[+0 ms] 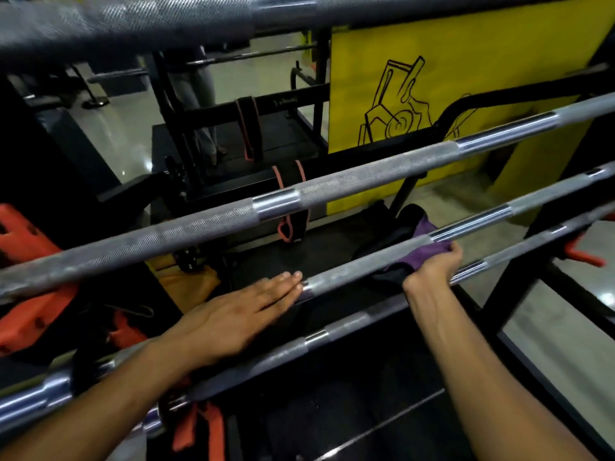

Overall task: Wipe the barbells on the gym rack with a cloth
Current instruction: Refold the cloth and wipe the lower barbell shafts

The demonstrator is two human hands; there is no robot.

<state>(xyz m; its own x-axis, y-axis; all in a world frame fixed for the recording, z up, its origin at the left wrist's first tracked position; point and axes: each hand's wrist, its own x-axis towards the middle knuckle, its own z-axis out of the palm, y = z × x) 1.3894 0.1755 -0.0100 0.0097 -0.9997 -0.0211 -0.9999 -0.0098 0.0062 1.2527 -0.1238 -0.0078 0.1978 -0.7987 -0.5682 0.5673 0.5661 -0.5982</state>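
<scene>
While my right hand (432, 267) grips the purple cloth (424, 242) wrapped round the third barbell (349, 271), right where knurl meets the smooth chrome band, my left hand (239, 314) lies flat, fingers straight and together, fingertips touching the same bar further left. Left is just steadying so the bar doesn't roll on the rack (512, 294)

Doing this pass well, my take:
- keep the cloth closed all the way round the bar, not only on top
- long strokes along the shaft, twist a bit over the knurl since grime likely sits in the pattern
- move the left hand clear before the cloth reaches it
- watch knuckles against the lowest barbell (299, 347) just below

Second barbell (332, 184) and top barbell (133, 21) sit above; can't tell from here whether they're done

Containers: none that I can make out. Under the rack only loose gear, orange pieces (23, 241) at left and black-and-orange straps (289, 207) hanging behind; dark area below is too dim to read
</scene>
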